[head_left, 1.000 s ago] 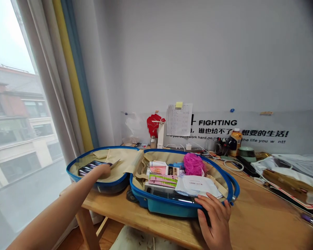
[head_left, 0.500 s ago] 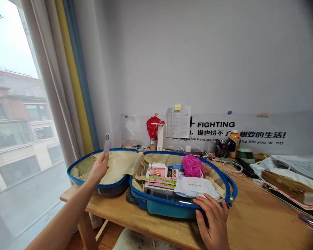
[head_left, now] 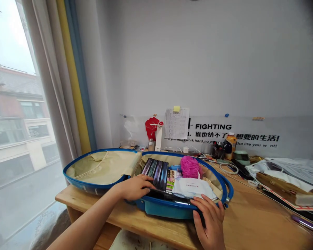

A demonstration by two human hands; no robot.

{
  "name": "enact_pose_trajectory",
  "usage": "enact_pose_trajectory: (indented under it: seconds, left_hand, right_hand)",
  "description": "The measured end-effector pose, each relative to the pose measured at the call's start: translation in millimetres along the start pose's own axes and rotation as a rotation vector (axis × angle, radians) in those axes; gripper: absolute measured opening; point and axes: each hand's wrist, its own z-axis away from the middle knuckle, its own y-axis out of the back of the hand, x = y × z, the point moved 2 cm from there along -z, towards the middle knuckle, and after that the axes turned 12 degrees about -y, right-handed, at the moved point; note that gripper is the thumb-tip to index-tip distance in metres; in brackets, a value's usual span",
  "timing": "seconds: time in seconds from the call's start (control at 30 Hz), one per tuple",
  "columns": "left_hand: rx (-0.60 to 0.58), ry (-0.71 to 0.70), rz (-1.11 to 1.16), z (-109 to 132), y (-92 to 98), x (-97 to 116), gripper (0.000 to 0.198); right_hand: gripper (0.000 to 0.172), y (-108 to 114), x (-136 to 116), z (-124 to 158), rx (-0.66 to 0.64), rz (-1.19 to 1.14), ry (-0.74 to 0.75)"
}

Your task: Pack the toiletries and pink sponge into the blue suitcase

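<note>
Dark boxes (head_left: 155, 173), seemingly, now stand in blue suitcase (head_left: 160, 210) by left hand (head_left: 133, 187)

Curtained window (head_left: 15, 104); pale wall (head_left: 198, 62); wooden desk (head_left: 250, 215)

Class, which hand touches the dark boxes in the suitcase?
The left hand rests on the dark boxes; the right hand holds the blue suitcase's rim instead.

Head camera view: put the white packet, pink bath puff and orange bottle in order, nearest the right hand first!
1. White packet: in the blue suitcase, just above the right hand.
2. Pink bath puff: in the suitcase, behind the packet.
3. Orange bottle: on the desk, past the suitcase.
</note>
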Motion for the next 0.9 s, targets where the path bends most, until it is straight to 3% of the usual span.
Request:
enact_pose_trajectory:
  seconds: [0.1,0.23,0.4,0.5,0.6,0.7,0.9]
  left_hand:
    - [-0.073,0.040,0.038,2,3.8,1,0.036]
    - [-0.005,0.045,0.068,4,1.1,6,0.042]
    - [0.338,0.128,-0.100,17,-21.6,8,0.036]
    - [0.560,0.240,-0.166,33,-44.5,-4,0.038]
    - [0.684,0.320,-0.145,49,-64.7,-18,0.042]
    - [0.711,0.293,-0.133,54,-74.1,-23,0.043]
    - [0.723,0.285,-0.131,47,-73.4,-14,0.039]
  right_hand:
    - [0.020,1,-1,-1,-0.001,0.001,-0.007]
    - [0.020,1,-1,-2,-0.014,0.007,-0.006]
    - [0.020,1,0,-1,-0.011,0.022,-0.011]
    - [0.021,1,1,-1,-0.022,0.023,-0.001]
    - [0.022,3,0,-3,-0.005,0.015,0.023]
    - [0.024,6,0,-10,-0.002,0.034,0.043]
    - [0.031,13,10,-22,-0.071,0.082,0.124]
